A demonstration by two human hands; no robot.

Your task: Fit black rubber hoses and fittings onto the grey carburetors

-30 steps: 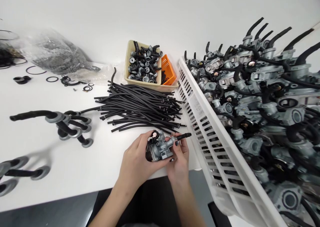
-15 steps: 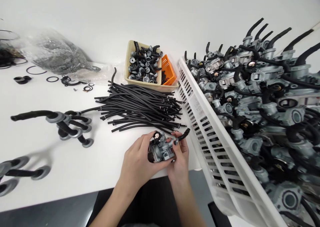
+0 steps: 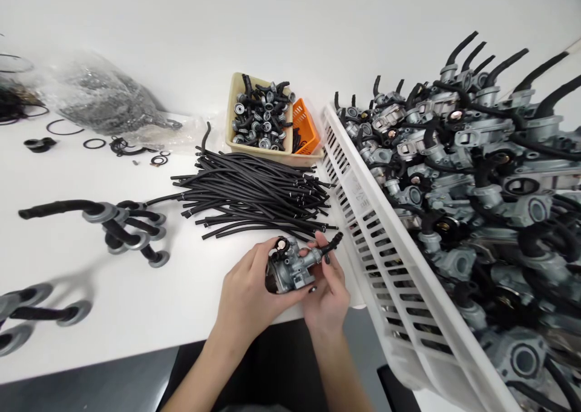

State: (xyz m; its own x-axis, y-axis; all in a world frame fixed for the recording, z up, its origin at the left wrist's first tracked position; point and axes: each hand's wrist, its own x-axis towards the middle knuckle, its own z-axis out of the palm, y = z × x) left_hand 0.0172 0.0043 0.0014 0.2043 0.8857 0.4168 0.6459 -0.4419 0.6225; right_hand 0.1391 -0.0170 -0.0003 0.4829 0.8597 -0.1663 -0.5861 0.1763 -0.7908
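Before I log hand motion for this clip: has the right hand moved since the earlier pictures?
Yes, slightly: the right hand has shifted toward the white crate.

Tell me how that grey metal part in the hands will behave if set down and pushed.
The grey metal part is probably heavy for its size, given its solid-looking body. Its irregular, knobbly outline makes it likelier to rock or tip than roll. The black hose at its end would likely flex, judging by its slight bend.

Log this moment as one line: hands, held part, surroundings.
left hand: gripping metal part | right hand: at part's black hose | ahead: black tube pile | right: white crate of similar parts
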